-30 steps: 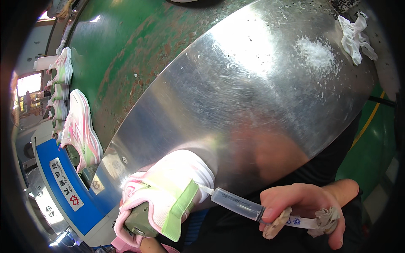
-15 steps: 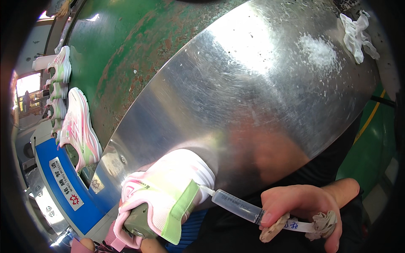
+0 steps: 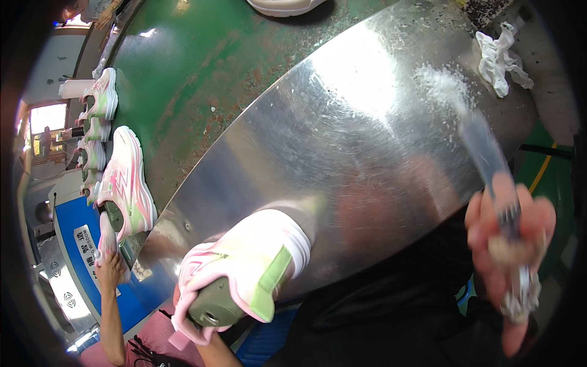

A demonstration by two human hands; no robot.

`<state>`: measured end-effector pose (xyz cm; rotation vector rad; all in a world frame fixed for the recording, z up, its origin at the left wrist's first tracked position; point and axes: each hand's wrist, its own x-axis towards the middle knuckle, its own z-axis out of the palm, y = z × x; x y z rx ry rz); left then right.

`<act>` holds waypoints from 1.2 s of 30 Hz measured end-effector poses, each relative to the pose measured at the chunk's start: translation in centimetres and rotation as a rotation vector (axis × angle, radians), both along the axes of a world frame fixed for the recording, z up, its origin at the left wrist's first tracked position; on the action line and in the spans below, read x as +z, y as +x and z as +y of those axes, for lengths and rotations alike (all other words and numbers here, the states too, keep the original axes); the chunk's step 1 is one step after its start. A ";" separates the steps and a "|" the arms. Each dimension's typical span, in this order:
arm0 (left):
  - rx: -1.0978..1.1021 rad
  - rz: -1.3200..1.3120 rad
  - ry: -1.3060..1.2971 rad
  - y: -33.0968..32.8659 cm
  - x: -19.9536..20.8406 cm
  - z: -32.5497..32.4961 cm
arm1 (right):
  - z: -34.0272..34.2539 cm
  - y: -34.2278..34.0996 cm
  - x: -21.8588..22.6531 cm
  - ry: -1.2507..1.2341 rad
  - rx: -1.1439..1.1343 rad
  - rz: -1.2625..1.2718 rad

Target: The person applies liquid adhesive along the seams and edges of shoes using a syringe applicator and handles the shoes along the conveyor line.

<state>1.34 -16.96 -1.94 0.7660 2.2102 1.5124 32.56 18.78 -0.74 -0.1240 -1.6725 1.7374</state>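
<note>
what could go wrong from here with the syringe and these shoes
The syringe in the right hand has its blurred tip close to or over the white flakes, so it might scatter them. The green-heeled shoe is at the near edge of the metal sheet and could slip if not firmly held; the grip is mostly hidden. A co-worker's hand is near the pink-and-white sneaker and could knock it.

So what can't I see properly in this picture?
All in the head view:
- Left hand: mostly hidden behind the pink, cream and green sneaker.
- Clear plastic syringe in the right hand: too blurred to tell how full.
- White-soled shoe: cut off by the top edge.
- Co-worker in pink ribbed top: cut off by the lower edge.
</note>
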 end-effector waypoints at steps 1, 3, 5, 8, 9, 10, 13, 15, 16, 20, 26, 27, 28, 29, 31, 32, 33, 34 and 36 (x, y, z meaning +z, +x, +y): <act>0.043 0.035 -0.012 0.7 0.6 -1.0 | 1.2 -0.9 -1.4 0.105 -0.032 -0.026; 0.082 0.082 -0.018 1.9 1.2 -1.7 | 1.8 -1.9 -3.0 0.212 -0.115 -0.126; 0.073 0.091 -0.006 2.8 1.3 -1.0 | 2.0 -1.7 -3.5 0.263 -0.192 -0.218; 0.073 0.110 0.006 3.8 1.6 -0.7 | 2.5 -1.7 -4.8 0.338 -0.222 -0.242; 0.073 0.112 0.008 3.9 1.7 -0.4 | 2.4 -1.9 -4.8 0.346 -0.226 -0.238; 0.077 0.114 0.016 3.7 2.0 -0.5 | 2.4 -2.1 -4.7 0.352 -0.230 -0.229; 0.083 0.080 0.018 2.6 2.4 -0.9 | 2.6 -2.2 -4.3 0.447 -0.255 -0.264; 0.078 0.015 0.014 1.0 2.1 -1.4 | 2.4 -2.2 -4.4 0.488 -0.280 -0.286; 0.076 -0.015 0.004 0.5 2.1 -1.4 | 2.3 -2.2 -4.5 0.494 -0.289 -0.289; 0.050 -0.200 -0.051 -1.9 3.2 -1.4 | 1.9 -2.3 -4.1 0.493 -0.315 -0.291; 0.195 -0.673 -0.021 3.3 3.4 -0.2 | 2.0 -2.6 -2.5 0.630 -0.350 -0.370; 0.127 -0.793 0.130 5.1 3.5 0.1 | 1.9 -2.7 -2.3 0.621 -0.350 -0.383; 0.075 -0.906 0.170 6.3 4.0 0.7 | 1.9 -2.7 -2.1 0.611 -0.350 -0.395; 0.066 -0.972 0.217 7.6 4.8 1.8 | 1.9 -2.5 -1.7 0.614 -0.350 -0.417; -0.094 -1.102 0.085 7.3 3.6 0.0 | 1.9 -1.6 -1.3 0.617 -0.376 -0.447; -0.152 -1.095 0.089 8.3 4.1 2.2 | 1.7 -1.7 -1.2 0.618 -0.378 -0.445; -0.119 -1.050 0.110 8.7 3.8 3.4 | 1.6 -1.7 -1.1 0.639 -0.387 -0.441; -0.174 -1.072 0.178 8.5 3.6 5.0 | 1.7 -1.6 -1.0 0.609 -0.393 -0.431; -0.301 -1.021 0.288 7.5 2.9 11.0 | 1.7 -1.6 -1.2 0.605 -0.412 -0.429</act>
